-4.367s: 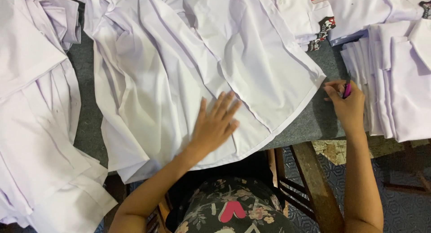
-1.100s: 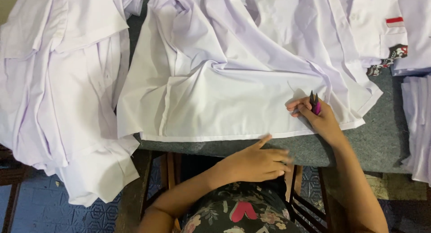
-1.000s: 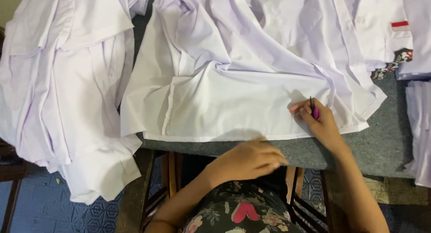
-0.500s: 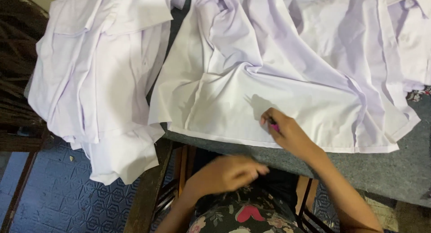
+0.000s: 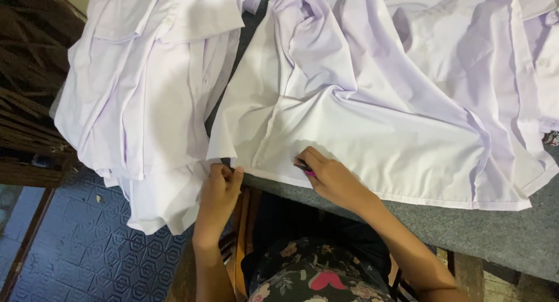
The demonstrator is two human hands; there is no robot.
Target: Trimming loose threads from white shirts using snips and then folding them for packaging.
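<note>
The left hand (image 5: 220,182) pinches the corner of the white cotton shirt (image 5: 361,115) spread on the grey worktop (image 5: 466,226); the right hand (image 5: 329,177) grips a small pink tool (image 5: 307,171) at the hem — best keep that hem taut and flat.

I see the shirt (image 5: 372,127), white and rumpled, spread flat over the grey table (image 5: 495,232), its straight hem running along the near edge and its lower left corner pinched up at the table's edge. The pink pen (image 5: 307,171) is small, mostly hidden, with its tip lying on the cloth just above the hem, near that left corner
</note>
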